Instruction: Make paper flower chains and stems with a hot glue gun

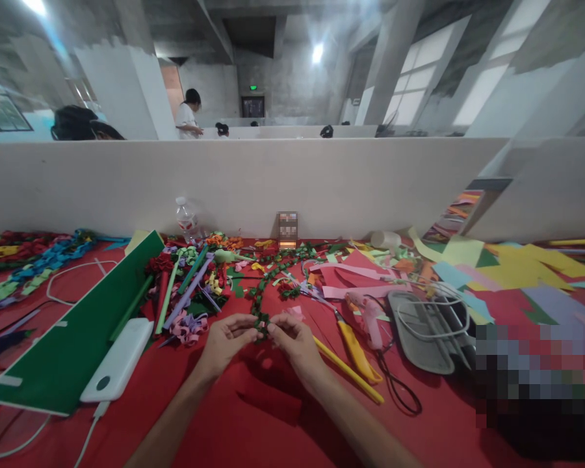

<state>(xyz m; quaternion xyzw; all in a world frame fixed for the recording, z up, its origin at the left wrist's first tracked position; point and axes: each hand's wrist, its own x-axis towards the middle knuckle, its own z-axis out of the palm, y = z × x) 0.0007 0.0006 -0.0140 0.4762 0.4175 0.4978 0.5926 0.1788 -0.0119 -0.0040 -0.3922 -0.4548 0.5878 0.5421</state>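
My left hand (231,341) and my right hand (292,339) meet over the middle of the red table, fingers pinched on the near end of a dark green paper chain (257,296). The chain trails away from my fingertips towards the back of the table. Its links are small and partly hidden by my fingers. To the left lies a heap of curled pink and purple paper pieces (188,325). Right of my hands is a pair of yellow-handled scissors or a similar tool (355,351), beside a thin yellow stick (351,370).
A pink glue gun (370,318) and a grey tray (419,338) lie on the right, near coloured paper sheets (517,266). On the left are a green board (82,338) and a white power bank (119,361) with a cable. A bottle (185,218) stands by the partition (234,182).
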